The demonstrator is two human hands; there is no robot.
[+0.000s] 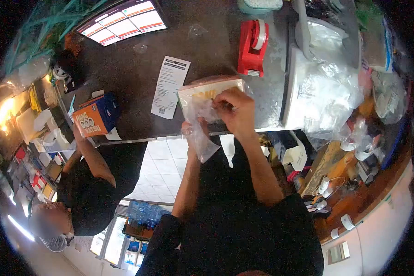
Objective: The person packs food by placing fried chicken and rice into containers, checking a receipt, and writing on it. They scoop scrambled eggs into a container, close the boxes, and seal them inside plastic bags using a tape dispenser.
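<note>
A clear plastic bag (202, 142) with a pale box (209, 89) inside lies at the counter's front edge. Yellow lettering on the box shows through the film. My left hand (195, 132) is closed on the gathered end of the bag, which hangs loosely below it. My right hand (235, 108) pinches the film over the box's near side, and its fingertips are partly hidden. Just left of the box lies a printed paper receipt (170, 87). A red tape dispenser (252, 48) with a roll of tape stands beyond, to the right.
At the left, a co-worker's hand (78, 131) touches an orange and dark blue box (91, 118). A lit screen (124, 23) stands at the back of the counter (216, 46). Stacked clear plastic bags (324, 92) fill the right side. A pale green tub (260, 5) sits at the far edge.
</note>
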